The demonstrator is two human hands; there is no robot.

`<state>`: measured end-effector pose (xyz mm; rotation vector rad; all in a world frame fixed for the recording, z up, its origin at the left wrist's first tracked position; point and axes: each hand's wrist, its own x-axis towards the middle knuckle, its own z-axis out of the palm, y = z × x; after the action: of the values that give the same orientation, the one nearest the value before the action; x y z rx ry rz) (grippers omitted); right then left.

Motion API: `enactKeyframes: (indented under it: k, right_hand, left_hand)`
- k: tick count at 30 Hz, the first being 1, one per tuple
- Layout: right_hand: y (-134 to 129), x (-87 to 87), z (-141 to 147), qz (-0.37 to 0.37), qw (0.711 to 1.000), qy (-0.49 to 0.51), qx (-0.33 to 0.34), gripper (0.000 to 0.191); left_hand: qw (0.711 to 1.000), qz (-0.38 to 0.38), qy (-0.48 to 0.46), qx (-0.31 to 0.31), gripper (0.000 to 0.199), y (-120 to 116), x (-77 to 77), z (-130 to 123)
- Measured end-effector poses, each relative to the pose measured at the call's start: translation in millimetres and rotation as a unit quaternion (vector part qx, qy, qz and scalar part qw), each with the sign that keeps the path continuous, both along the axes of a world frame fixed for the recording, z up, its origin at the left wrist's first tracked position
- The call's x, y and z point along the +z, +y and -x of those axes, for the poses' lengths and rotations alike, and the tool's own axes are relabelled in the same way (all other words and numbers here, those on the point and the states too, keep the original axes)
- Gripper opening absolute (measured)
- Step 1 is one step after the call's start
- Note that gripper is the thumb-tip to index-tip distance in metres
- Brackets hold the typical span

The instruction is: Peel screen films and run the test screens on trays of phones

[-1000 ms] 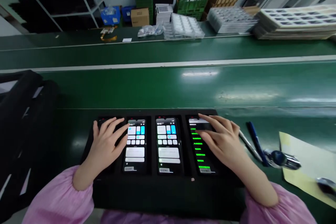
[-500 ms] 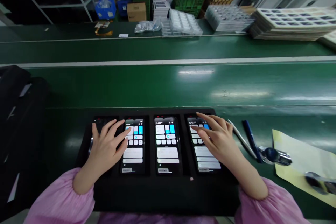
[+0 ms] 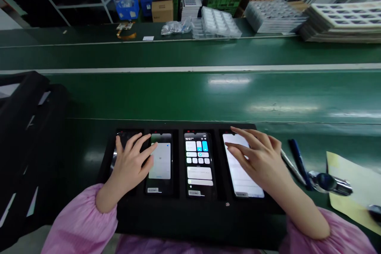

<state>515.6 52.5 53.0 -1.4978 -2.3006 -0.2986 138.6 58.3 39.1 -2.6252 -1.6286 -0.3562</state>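
Several smartphones lie face up in slots of a black tray [image 3: 178,205]. My left hand [image 3: 131,164] spreads its fingers over the left end. Its thumb side reaches the upper part of a smartphone [image 3: 160,166] that shows a pale panel, while the palm partly hides the leftmost smartphone [image 3: 114,159]. The middle smartphone [image 3: 199,172] displays a control panel with tiles and blue sliders, and neither hand touches it. Over the top of the right smartphone [image 3: 241,174], now mostly white, my right hand [image 3: 258,156] hovers or rests with fingers stretched out. Both hands hold nothing.
Right of the tray lie a silver pen [image 3: 293,168], a blue pen [image 3: 299,162], a shiny metal object [image 3: 330,182] and a yellowish sheet [image 3: 348,182]. Black trays [image 3: 26,135] are stacked at the left. Beyond the green bench [image 3: 166,95] stand clear plastic trays [image 3: 222,24] and crates.
The second smartphone's screen has switched from the control panel to a pale panel, and the right one's to a mostly white page. The whole view has shifted slightly; both hands keep their places.
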Motion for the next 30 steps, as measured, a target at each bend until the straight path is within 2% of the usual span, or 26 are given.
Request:
enactKeyframes:
  k: [4, 8, 12, 17, 21, 24, 27, 30]
  right_hand:
    - [4.1, 18.4, 47.4, 0.052, 0.995, -0.003, 0.087, 0.042]
    - [14.2, 10.4, 76.6, 0.074, 0.991, -0.019, 0.106, 0.04]
    - [19.4, -0.2, 77.6, 0.069, 0.992, -0.014, 0.104, 0.035]
    - [19.9, -1.0, 74.5, 0.052, 0.992, -0.015, 0.111, 0.038]
    - [20.1, -2.4, 76.2, 0.041, 0.993, -0.016, 0.111, 0.041]
    - [21.7, -4.4, 79.8, 0.032, 0.993, -0.01, 0.117, 0.039]
    - [23.3, -2.4, 81.1, 0.021, 0.992, -0.005, 0.126, 0.036]
    - [21.7, 7.1, 70.7, 0.013, 0.991, 0.009, 0.13, 0.034]
  left_hand:
    - [1.0, -0.018, -0.013, -0.004, 0.036, -1.5, 2.7, 1.9]
    - [0.998, -0.05, -0.031, 0.012, 0.037, -9.8, 7.9, 11.7]
    - [0.999, -0.042, -0.021, 0.016, 0.035, -14.6, 10.3, 17.1]
    - [0.999, -0.018, -0.033, 0.001, 0.032, -15.0, 14.7, 7.8]
    - [0.996, 0.01, -0.062, -0.069, 0.028, -33.2, 22.6, 3.6]
    - [0.992, 0.024, -0.09, -0.08, 0.024, -50.9, 24.7, 4.3]
    - [0.992, 0.027, -0.088, -0.086, 0.026, -60.7, 21.8, 3.0]
    - [0.993, 0.017, -0.075, -0.089, 0.026, -63.2, 19.7, -0.5]
